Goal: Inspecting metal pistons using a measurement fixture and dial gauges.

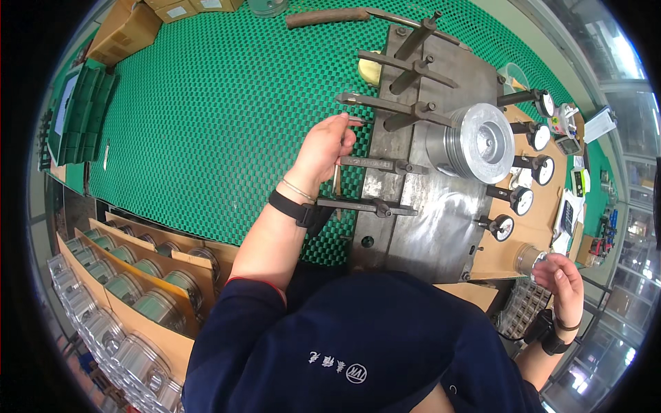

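Note:
A metal fixture block (413, 241) lies before me with dark clamp arms along its left side and dial gauges (543, 170) along its right. On it a silver piston (485, 142) rests on its side, its round face to the right. My left hand (326, 147) is beside the fixture's left edge, between two clamp arms, fingers closed in a pinch; a thin dark metal tip shows at the fingertips, too small to name. My right hand (561, 277) is at the lower right, fingers curled against a shiny cylindrical piece (529, 259); whether it grips it is unclear.
Several pistons stand in a cardboard-divided crate (138, 289) at lower left. Green matting (206, 124) covers the bench. A wooden-handled tool (328, 17) lies at the back, cardboard boxes (126, 34) and a green tray (81, 113) at far left. A calculator (569, 215) lies at right.

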